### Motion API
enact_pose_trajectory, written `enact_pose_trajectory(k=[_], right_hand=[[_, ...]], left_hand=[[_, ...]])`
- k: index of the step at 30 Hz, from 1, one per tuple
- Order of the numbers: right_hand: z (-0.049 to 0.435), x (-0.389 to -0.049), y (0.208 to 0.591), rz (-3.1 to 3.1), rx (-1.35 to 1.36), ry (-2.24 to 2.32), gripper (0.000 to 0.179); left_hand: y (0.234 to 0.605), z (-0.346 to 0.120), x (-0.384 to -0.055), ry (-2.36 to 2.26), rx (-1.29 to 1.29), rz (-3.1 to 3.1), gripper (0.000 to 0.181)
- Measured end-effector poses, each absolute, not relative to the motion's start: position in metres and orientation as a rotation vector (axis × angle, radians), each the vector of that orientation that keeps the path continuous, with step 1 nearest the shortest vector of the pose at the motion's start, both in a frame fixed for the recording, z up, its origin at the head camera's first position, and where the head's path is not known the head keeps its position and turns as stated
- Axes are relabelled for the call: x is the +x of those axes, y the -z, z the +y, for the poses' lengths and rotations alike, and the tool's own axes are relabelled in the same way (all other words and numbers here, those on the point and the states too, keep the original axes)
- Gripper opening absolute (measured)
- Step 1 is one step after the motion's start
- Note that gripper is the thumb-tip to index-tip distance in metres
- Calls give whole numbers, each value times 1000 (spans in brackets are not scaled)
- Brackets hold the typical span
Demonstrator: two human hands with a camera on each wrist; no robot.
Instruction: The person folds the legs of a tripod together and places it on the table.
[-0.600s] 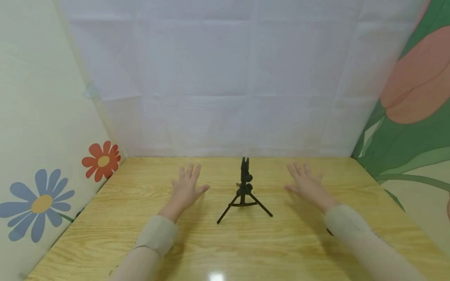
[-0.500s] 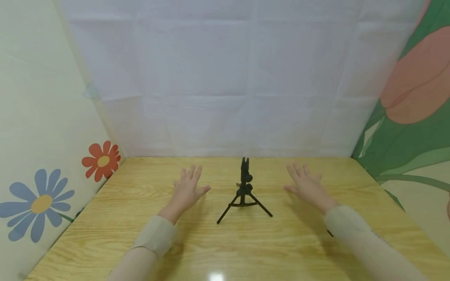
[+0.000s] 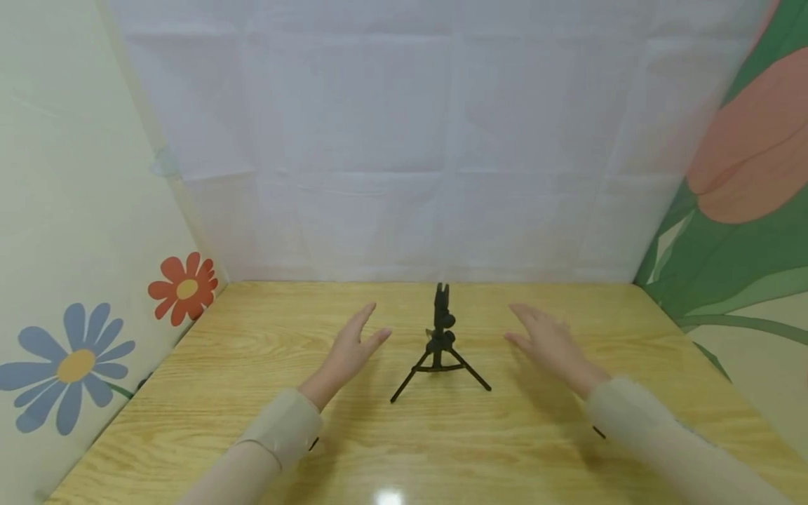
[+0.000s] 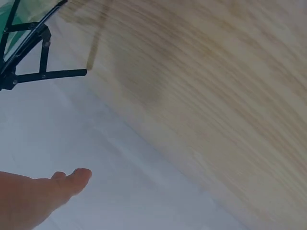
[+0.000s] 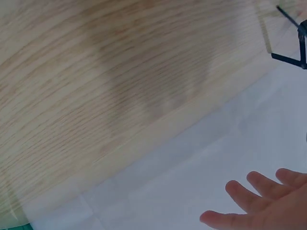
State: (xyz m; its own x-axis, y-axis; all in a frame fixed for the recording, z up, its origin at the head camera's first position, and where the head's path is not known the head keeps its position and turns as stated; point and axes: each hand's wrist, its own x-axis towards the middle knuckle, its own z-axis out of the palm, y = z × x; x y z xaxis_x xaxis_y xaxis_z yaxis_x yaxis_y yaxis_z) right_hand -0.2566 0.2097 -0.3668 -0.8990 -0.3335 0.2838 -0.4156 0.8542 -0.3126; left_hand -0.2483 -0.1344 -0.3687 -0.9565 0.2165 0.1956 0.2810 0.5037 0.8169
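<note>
A small black tripod [image 3: 438, 344] stands upright on the wooden table, its legs spread and a forked clamp-like top pointing up. To its left my left hand [image 3: 347, 351] hovers with thumb and fingers extended, palm turned toward the tripod, not touching it. On the other side my right hand [image 3: 552, 347] is held the same way, fingers straight, also apart from the tripod. Part of the tripod's legs [image 4: 43, 75] shows at the upper left of the left wrist view. In the right wrist view, a leg [image 5: 287, 59] appears at the upper right edge.
The wooden table [image 3: 435, 449] runs back to a creased white sheet [image 3: 379, 140]. A wall with painted flowers [image 3: 76, 365] rises on the left, and one with a large painted tulip [image 3: 751, 161] on the right.
My left hand has turned its palm inward and moved slightly right, toward the tripod. The right hand has also rotated inward and edged a little left. The tripod stays in place.
</note>
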Motion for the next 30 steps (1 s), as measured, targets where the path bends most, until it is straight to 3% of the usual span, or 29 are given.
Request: enact_pose_trajectory(k=[30], right_hand=[[168, -232, 380, -2702, 591, -1318, 43]], left_hand=[[333, -85, -240, 1685, -630, -2527, 58]])
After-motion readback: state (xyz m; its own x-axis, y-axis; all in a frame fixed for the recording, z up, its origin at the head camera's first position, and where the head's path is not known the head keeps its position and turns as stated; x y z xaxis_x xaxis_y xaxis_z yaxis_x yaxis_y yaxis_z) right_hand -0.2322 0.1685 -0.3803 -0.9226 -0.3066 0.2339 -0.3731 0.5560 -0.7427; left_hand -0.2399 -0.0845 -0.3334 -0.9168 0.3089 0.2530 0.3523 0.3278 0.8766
